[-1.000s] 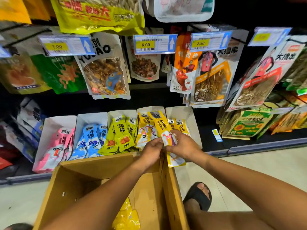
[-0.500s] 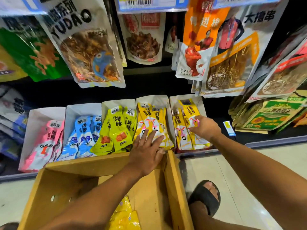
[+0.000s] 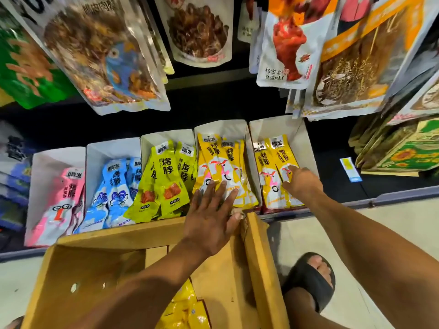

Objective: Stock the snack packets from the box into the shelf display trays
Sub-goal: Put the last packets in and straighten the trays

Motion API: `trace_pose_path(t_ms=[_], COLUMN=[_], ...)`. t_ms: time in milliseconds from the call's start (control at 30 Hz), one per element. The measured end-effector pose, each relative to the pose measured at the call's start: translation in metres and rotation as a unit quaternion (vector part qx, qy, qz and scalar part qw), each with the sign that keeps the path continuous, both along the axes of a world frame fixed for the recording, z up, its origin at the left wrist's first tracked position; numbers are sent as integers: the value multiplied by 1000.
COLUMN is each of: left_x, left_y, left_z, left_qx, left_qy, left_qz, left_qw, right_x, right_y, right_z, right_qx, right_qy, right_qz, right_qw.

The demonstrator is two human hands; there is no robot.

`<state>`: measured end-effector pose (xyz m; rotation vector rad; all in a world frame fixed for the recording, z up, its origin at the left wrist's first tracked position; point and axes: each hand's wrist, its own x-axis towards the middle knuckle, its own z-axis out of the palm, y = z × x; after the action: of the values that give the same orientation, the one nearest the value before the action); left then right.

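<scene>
Yellow packets [image 3: 273,162] gripped earlier are now laid in tray [image 3: 306,143] under empty, straight-fingered right hand [image 3: 303,182]; left hand [image 3: 209,219] pressed flat on stack [image 3: 223,160] alongside.

The trays [image 3: 305,148] are plain white card. Left to right along them I see pink packets [image 3: 61,200] with a white foot and cartoon spectacles, blue packets [image 3: 116,184] with a darker blue figure, and lime packets [image 3: 169,172] with black lettering and an orange-red patch. The yellow packets [image 3: 228,160] fill two trays, each printed with a white-and-pink bird. The box [image 3: 263,257] is raw tan cardboard, with yellow wrappers [image 3: 187,312] inside. A black sandal [image 3: 308,276] is on the pale cream floor [image 3: 399,214].
</scene>
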<state>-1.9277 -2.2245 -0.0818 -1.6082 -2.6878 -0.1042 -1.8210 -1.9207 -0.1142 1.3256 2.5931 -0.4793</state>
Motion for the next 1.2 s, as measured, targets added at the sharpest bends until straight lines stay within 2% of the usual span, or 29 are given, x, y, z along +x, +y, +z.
trace_pose_path(t_ms=[300, 500, 633, 733, 867, 967, 1200], left_x=[-1, 6, 15, 17, 23, 28, 41], left_y=[-2, -7, -26, -55, -103, -146, -268], left_z=[2, 30, 60, 78, 103, 114, 102], left_qx=[-26, -52, -26, -32, -53, -57, -85], left_qy=[-16, -51, -39, -23, 6, 4, -1], left_qz=[-5, 11, 18, 11, 12, 26, 100], left_qw=[1000, 997, 999, 999, 999, 998, 991], right_x=[-3, -1, 6, 12, 16, 20, 22], right_y=[-3, -30, -59, -87, -135, -180, -290], right_z=[3, 43, 84, 114, 152, 173, 179], right_qx=[-48, -31, 14, 23, 17, 49, 37], right_qy=[-9, -12, -8, 30, 34, 51, 57], right_qz=[-8, 54, 113, 139, 171, 215, 280], right_qw=[999, 998, 994, 990, 984, 974, 958])
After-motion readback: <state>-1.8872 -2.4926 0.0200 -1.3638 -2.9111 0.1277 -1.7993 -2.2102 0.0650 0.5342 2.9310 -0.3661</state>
